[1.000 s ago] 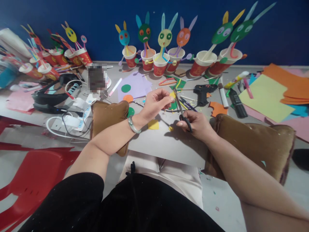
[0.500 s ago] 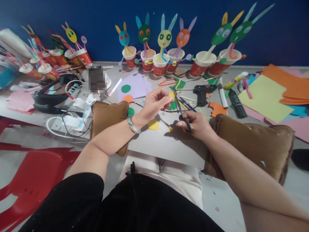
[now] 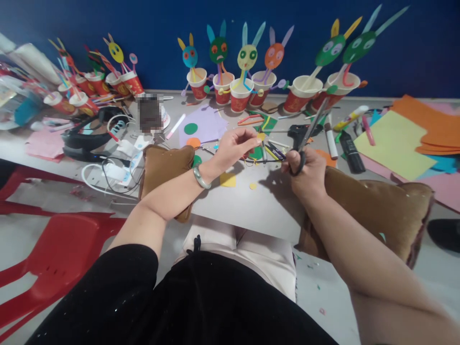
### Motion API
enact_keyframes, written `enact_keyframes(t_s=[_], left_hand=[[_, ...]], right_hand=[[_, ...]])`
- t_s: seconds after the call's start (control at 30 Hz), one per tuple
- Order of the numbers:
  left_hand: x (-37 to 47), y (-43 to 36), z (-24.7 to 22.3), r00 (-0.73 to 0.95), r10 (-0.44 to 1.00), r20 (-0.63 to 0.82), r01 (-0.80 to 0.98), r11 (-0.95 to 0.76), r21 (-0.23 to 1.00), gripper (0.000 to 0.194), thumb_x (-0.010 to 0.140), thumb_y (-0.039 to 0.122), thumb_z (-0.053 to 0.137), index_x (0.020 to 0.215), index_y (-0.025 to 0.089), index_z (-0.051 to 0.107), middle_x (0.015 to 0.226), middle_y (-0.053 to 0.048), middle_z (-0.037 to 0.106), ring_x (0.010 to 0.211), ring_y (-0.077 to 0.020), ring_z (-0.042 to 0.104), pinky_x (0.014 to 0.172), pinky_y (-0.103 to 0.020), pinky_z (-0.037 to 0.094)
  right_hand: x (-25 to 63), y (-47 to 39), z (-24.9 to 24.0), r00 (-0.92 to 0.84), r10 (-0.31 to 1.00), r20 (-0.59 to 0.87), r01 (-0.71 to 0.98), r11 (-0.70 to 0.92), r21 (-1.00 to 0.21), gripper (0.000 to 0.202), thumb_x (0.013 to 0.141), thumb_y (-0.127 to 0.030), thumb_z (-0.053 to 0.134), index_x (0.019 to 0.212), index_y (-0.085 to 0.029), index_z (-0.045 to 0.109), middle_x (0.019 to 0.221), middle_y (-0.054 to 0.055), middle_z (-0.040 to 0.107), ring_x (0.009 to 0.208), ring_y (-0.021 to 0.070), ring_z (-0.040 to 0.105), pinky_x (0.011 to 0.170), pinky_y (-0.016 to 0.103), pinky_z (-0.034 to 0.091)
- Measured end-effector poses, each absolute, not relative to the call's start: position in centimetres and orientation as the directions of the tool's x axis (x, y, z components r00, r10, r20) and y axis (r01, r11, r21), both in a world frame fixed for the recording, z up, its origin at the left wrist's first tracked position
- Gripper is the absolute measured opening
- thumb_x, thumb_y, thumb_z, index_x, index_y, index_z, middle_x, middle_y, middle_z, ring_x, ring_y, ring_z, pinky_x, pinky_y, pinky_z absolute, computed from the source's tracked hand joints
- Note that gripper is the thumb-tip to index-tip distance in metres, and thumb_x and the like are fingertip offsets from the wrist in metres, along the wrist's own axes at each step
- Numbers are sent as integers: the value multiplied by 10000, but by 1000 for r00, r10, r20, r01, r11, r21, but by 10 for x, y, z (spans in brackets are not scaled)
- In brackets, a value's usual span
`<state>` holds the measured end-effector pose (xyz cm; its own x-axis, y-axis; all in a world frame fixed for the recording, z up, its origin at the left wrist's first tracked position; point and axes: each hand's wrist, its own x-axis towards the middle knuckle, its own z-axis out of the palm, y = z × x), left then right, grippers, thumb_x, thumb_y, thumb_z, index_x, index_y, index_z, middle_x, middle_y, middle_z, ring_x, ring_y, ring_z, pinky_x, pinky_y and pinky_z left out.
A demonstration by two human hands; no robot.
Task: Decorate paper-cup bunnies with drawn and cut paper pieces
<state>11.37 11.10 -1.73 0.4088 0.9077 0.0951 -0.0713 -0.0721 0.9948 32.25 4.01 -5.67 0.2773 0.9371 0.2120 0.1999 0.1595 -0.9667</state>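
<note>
Pinched between the thumb and forefinger of my left hand (image 3: 235, 146) is a small yellow paper piece (image 3: 261, 137). My right hand (image 3: 309, 172) grips a pair of scissors (image 3: 311, 129) by its dark handles, the blades pointing up and to the right, apart from the paper. On the table below my hands lie a yellow paper square (image 3: 227, 179) and a small yellow paper disc (image 3: 253, 186). A green paper circle (image 3: 256, 153) shows partly behind my left fingertips.
Red-and-white paper cups (image 3: 240, 98) with paper animal figures line the back. A black glue gun (image 3: 296, 136) lies behind the scissors. Coloured paper sheets (image 3: 398, 139) spread on the right. Brown cushions (image 3: 373, 206) flank the work area; cables and a power strip (image 3: 134, 165) are left.
The scissors have moved away from the yellow paper, up and to the right with my right hand. My left hand still holds the piece, and the view has shifted slightly.
</note>
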Motion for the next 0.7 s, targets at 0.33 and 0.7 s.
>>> enact_keyframes(t_s=[0.33,0.7], left_hand=[[108,113,23,627,640,-444,695,-202,690,175,753,92,791,634,173,693,525,35,566,522,-88,479,544,-259,355],[116,108,-7,538,709,-456,807,-275,523,274,592,22,785,480,201,612,537,-29,621,572,-178,557,657,-348,491]], right_hand=[[324,65,-80,408,889,207,99,182,-978,674,798,-826,842,688,-285,455,533,-63,448,501,132,444,523,320,318],[326,65,-77,354,920,167,164,115,-980,675,764,-887,827,726,-321,462,535,-15,585,501,175,453,506,364,340]])
